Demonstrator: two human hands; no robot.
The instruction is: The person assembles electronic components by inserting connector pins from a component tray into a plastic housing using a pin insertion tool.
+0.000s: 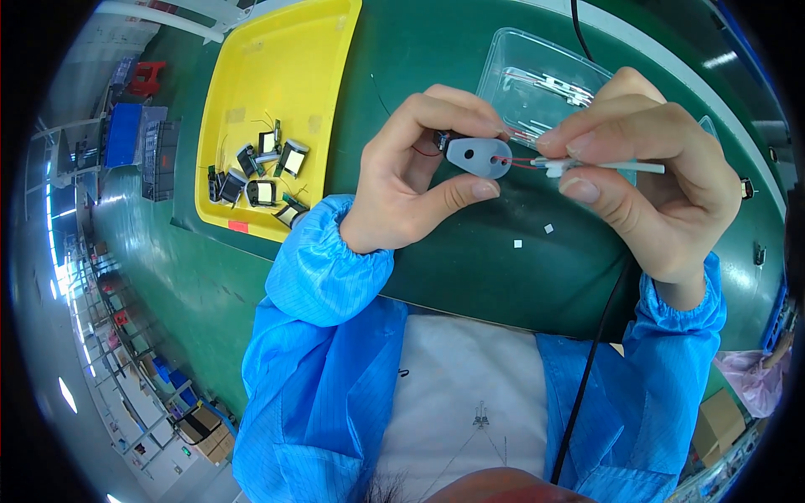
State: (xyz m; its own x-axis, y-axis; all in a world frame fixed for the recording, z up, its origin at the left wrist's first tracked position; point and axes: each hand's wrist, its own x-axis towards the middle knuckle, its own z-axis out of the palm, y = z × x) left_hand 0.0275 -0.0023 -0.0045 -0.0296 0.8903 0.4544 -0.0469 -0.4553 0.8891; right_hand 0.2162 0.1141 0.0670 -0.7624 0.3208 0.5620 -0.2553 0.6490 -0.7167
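My left hand [411,168] is closed around a small grey teardrop-shaped plastic piece [478,158] with round holes. A black component [441,142] with a loose thin wire sits at the piece's left end, partly hidden by my fingers. Thin red wires [521,160] run from a hole near the piece's right end to a slim white part [625,166]. My right hand [641,159] pinches that part between thumb and fingers, which cover its middle. Both hands are raised above the green table [470,281], close together.
To the left, a yellow tray [277,50] holds several small black-and-white components with wires [260,193]. Behind my right hand stands a clear plastic box [503,59] with more white wired parts [566,90]. Two tiny white squares [517,244] lie on the table. A black cable [591,360] hangs past my front.
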